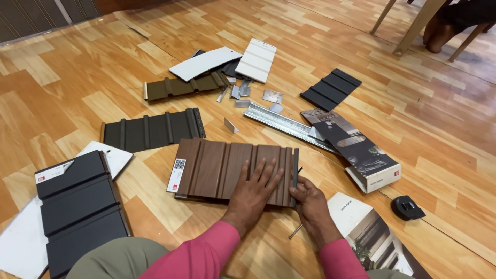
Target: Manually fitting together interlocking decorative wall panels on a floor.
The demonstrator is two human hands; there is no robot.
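Down on the wood floor [77, 77], the left hand [254, 192] lies flat, fingers spread, on a brown panel [222, 168]; the right hand [309, 197] pinches its right edge.

sleeves: long, pink, reaching the wrists | hands: bare, no rings seen | trousers: olive-green at the knees

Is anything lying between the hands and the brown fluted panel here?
Nothing visible: the left hand lies flat on the brown fluted panel, and the right hand touches its right end.
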